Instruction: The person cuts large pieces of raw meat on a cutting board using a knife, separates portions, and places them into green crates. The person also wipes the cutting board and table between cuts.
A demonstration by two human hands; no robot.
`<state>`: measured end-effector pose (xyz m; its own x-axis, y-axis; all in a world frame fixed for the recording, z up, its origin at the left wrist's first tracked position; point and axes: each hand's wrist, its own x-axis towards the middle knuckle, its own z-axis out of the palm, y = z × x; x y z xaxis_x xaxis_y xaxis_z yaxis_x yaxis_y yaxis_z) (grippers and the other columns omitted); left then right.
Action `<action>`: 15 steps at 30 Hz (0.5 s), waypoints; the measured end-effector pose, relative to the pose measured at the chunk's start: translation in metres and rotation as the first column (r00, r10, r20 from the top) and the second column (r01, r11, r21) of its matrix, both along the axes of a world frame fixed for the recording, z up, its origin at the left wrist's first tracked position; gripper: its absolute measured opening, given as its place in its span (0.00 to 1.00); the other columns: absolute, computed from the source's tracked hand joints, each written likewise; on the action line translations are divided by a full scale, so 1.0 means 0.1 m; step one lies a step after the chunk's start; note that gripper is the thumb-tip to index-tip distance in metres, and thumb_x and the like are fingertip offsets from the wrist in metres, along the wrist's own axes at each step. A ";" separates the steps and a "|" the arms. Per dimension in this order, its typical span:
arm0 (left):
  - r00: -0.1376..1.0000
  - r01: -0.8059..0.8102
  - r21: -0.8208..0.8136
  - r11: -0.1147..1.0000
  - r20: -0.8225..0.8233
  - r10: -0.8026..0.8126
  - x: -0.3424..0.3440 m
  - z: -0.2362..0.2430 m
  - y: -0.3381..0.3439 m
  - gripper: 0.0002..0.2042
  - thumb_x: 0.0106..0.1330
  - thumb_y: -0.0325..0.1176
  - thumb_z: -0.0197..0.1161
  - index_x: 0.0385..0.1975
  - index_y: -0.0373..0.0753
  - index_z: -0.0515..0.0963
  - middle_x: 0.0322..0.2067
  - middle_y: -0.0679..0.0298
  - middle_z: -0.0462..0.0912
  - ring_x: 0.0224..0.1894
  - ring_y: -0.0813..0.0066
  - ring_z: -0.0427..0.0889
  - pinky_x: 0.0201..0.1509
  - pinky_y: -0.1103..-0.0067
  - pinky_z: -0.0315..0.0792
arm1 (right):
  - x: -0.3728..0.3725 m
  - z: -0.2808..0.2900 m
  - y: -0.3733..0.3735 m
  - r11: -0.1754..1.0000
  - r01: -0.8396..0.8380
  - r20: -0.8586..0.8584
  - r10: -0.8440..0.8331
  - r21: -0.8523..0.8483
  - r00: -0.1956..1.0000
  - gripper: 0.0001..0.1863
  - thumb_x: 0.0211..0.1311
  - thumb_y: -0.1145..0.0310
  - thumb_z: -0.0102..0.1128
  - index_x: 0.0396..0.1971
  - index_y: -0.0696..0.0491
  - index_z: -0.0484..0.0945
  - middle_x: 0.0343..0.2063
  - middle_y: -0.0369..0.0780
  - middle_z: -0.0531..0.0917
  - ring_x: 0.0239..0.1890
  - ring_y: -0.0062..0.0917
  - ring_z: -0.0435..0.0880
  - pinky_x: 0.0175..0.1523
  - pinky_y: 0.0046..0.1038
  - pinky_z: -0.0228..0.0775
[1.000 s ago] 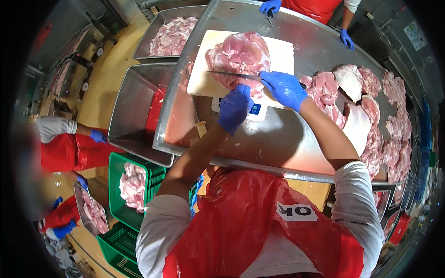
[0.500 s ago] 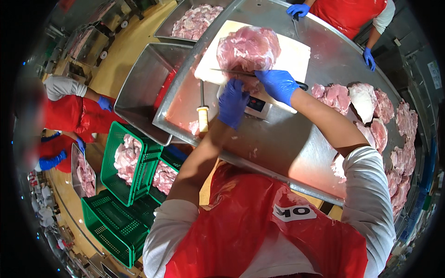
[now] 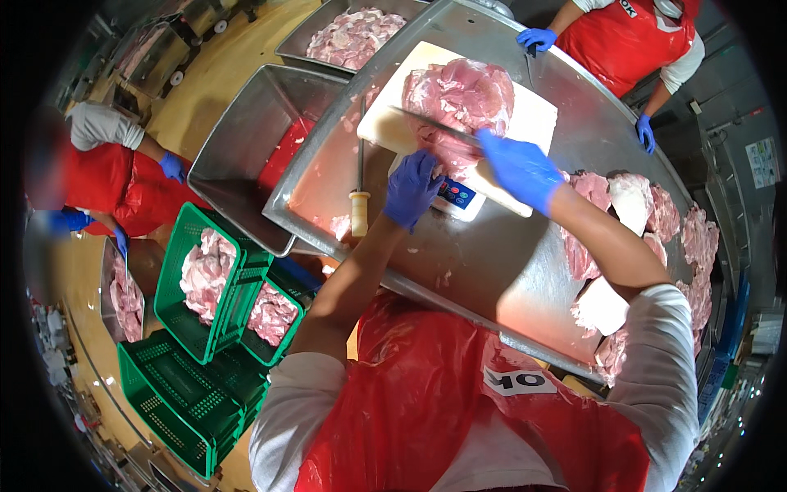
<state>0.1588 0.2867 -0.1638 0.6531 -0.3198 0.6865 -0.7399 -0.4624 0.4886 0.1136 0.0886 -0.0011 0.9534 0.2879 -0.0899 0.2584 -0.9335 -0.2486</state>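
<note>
My right hand (image 3: 519, 168), in a blue glove, is closed round a long-bladed knife (image 3: 434, 122), its blade lying across a large lump of pink meat (image 3: 459, 86). My left hand (image 3: 412, 187), also gloved, has its fingers curled on the meat's lower edge, below the blade. The meat rests on a white cutting board (image 3: 533, 123). Under the board sits a scale with a button panel (image 3: 456, 195), partly covered. A steel rod with a pale handle (image 3: 358, 213) lies to the left on the steel table (image 3: 475, 271).
Meat pieces (image 3: 697, 246) lie at the table's right. At left are steel bins (image 3: 229, 164), a meat-filled tray (image 3: 352, 37) and green crates (image 3: 176, 394), some holding meat. A co-worker (image 3: 623, 45) in a red apron stands across the table; others (image 3: 123, 176) work at left.
The view has shifted, moving the table rightward in the picture. The knife blade now angles higher across the meat, from upper left down to my right hand. My left hand stays at the meat's lower edge.
</note>
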 end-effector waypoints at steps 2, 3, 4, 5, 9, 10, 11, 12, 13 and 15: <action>0.999 0.037 0.019 0.999 -0.007 -0.037 0.01 0.10 0.00 0.18 0.53 0.33 0.69 0.44 0.40 0.73 0.42 0.55 0.76 0.41 0.52 0.77 0.43 0.65 0.74 | 0.36 -0.19 0.35 0.998 -0.065 0.067 0.064 0.019 0.996 0.12 0.65 0.65 0.47 0.44 0.55 0.67 0.31 0.51 0.81 0.32 0.48 0.81 0.36 0.41 0.74; 0.998 0.052 0.008 0.999 -0.018 -0.052 -0.02 0.17 0.02 0.18 0.53 0.32 0.68 0.43 0.40 0.73 0.42 0.55 0.76 0.41 0.52 0.78 0.42 0.65 0.74 | 0.45 -0.22 0.50 0.995 -0.005 -0.013 0.006 0.101 1.000 0.12 0.64 0.65 0.46 0.44 0.55 0.68 0.28 0.51 0.81 0.31 0.48 0.81 0.36 0.41 0.74; 0.997 0.069 -0.002 0.998 -0.028 -0.069 -0.04 0.19 0.03 0.17 0.53 0.32 0.68 0.43 0.40 0.73 0.41 0.55 0.76 0.41 0.53 0.78 0.42 0.65 0.74 | 0.46 -0.24 0.49 1.000 0.009 -0.027 -0.009 0.002 1.000 0.12 0.66 0.64 0.45 0.43 0.55 0.69 0.30 0.52 0.81 0.33 0.47 0.81 0.38 0.41 0.73; 0.998 0.064 0.005 0.998 -0.014 -0.064 -0.02 0.16 0.03 0.17 0.53 0.32 0.68 0.42 0.40 0.73 0.41 0.55 0.77 0.41 0.53 0.78 0.42 0.65 0.74 | 0.46 -0.27 0.47 0.995 0.024 -0.039 -0.028 -0.096 0.999 0.14 0.67 0.62 0.43 0.42 0.55 0.71 0.31 0.52 0.81 0.35 0.46 0.82 0.40 0.41 0.73; 0.997 0.069 0.025 0.997 -0.035 -0.068 0.00 0.04 0.10 0.17 0.52 0.31 0.69 0.41 0.40 0.74 0.41 0.55 0.77 0.41 0.53 0.78 0.43 0.65 0.74 | 0.04 -0.59 -0.16 0.961 0.261 -0.210 -0.276 -0.096 0.938 0.17 0.68 0.63 0.40 0.53 0.53 0.69 0.37 0.52 0.82 0.37 0.47 0.83 0.41 0.42 0.75; 0.996 0.083 0.033 0.996 -0.045 -0.081 0.02 0.04 0.12 0.17 0.51 0.30 0.69 0.41 0.39 0.74 0.41 0.55 0.77 0.41 0.53 0.78 0.43 0.65 0.74 | -0.23 -0.55 -0.40 0.965 -0.001 0.004 0.002 -0.262 1.000 0.18 0.68 0.66 0.41 0.55 0.52 0.65 0.36 0.54 0.81 0.36 0.49 0.83 0.38 0.44 0.75; 0.996 0.074 0.012 0.997 -0.046 -0.073 0.01 0.04 0.14 0.17 0.51 0.29 0.69 0.41 0.40 0.74 0.41 0.55 0.77 0.41 0.53 0.78 0.43 0.66 0.74 | -0.45 -0.44 -0.61 0.939 0.017 -0.130 -0.066 -0.344 0.989 0.18 0.69 0.65 0.41 0.56 0.52 0.64 0.35 0.54 0.81 0.35 0.49 0.83 0.38 0.43 0.75; 0.997 0.068 -0.009 0.998 -0.047 -0.069 -0.01 0.04 0.19 0.17 0.50 0.29 0.69 0.41 0.40 0.74 0.41 0.55 0.77 0.41 0.53 0.78 0.43 0.66 0.74 | -0.64 -0.31 -0.79 0.904 0.027 -0.252 -0.147 -0.427 0.957 0.18 0.69 0.65 0.42 0.56 0.52 0.63 0.34 0.54 0.81 0.35 0.48 0.83 0.37 0.43 0.75; 0.997 0.071 -0.025 0.997 -0.041 -0.072 -0.02 0.04 0.25 0.17 0.50 0.28 0.69 0.41 0.40 0.74 0.41 0.55 0.77 0.42 0.53 0.78 0.42 0.66 0.75 | -0.84 -0.21 -1.01 0.877 0.021 -0.290 -0.181 -0.480 0.940 0.19 0.68 0.66 0.43 0.57 0.52 0.62 0.33 0.54 0.81 0.34 0.48 0.83 0.36 0.43 0.74; 0.996 0.089 -0.052 0.995 0.003 -0.089 0.00 -0.02 0.43 0.17 0.50 0.29 0.68 0.41 0.40 0.74 0.42 0.56 0.76 0.41 0.54 0.77 0.42 0.65 0.74 | -1.02 -0.15 -1.19 0.875 0.040 -0.278 -0.196 -0.482 0.941 0.20 0.67 0.67 0.45 0.58 0.52 0.62 0.30 0.53 0.80 0.32 0.47 0.82 0.34 0.42 0.74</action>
